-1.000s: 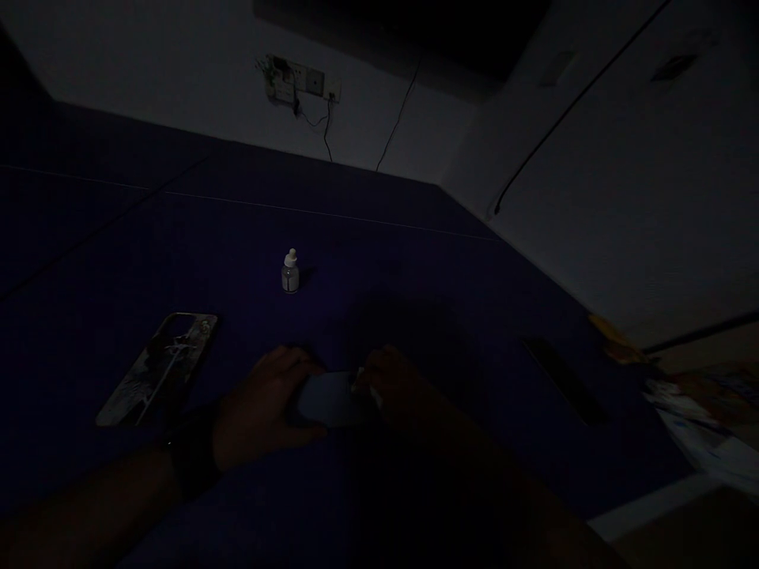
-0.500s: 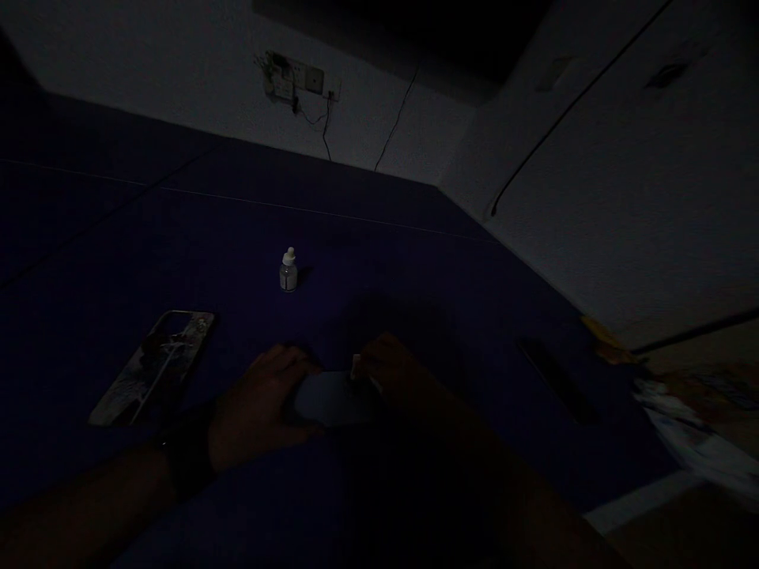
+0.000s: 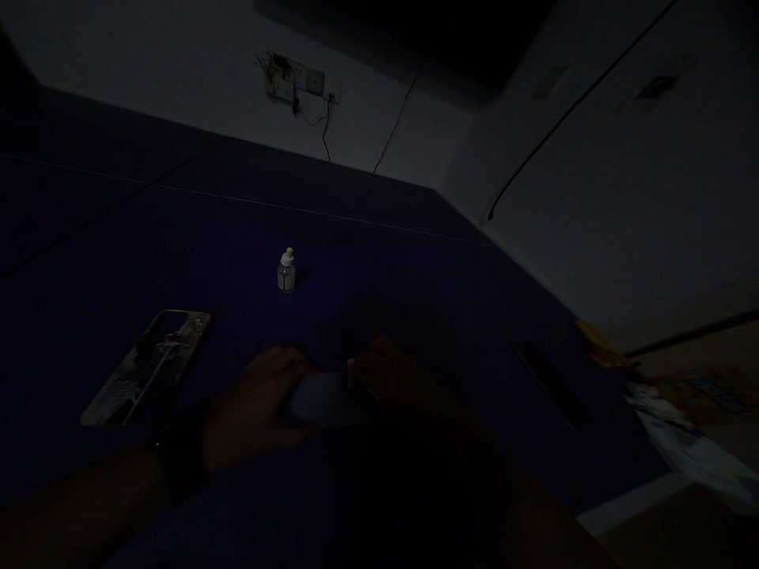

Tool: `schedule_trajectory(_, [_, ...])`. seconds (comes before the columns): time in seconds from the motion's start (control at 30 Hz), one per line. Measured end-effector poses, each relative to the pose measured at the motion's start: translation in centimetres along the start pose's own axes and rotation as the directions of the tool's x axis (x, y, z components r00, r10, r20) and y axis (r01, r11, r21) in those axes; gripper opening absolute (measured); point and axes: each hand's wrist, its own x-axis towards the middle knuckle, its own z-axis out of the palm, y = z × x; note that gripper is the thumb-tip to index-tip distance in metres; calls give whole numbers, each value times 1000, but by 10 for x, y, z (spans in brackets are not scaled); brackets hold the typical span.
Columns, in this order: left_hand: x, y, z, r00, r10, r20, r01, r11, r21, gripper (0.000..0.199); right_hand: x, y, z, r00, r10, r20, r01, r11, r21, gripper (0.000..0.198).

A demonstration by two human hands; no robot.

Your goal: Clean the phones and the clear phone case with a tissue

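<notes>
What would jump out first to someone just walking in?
Probably the small white-topped bottle, upright on the dark blue surface beyond the hands. Next, the left hand holding a pale slab, the right hand at its right end with something white. Far left lies a patterned phone case.

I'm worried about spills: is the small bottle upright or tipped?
Upright: the bottle stands on its base, white top pointing up.

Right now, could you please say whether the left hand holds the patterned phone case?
No, the left hand holds a phone-like slab; the patterned phone case lies further left.
</notes>
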Motion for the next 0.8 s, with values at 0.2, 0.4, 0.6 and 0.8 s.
schedule_trajectory(0.2, [0,-1,1,1000,6,-3,-6,1000,-8,47,-16,-3,-7,997,32,68,-36,998,52,10])
schedule_trajectory(0.4, [0,2,0,1000,8,-6,-8,1000,-23,46,-16,-13,-6,1000,-12,21,11,998,61,6])
schedule_trajectory(0.6, [1,3,-1,1000,-5,-7,5,1000,-31,48,-13,-17,4,999,-18,-43,19,999,29,15])
schedule_trajectory(0.8, [1,3,0,1000,-3,-12,3,1000,-30,44,-10,-22,0,1000,18,-14,-18,1000,0,19])
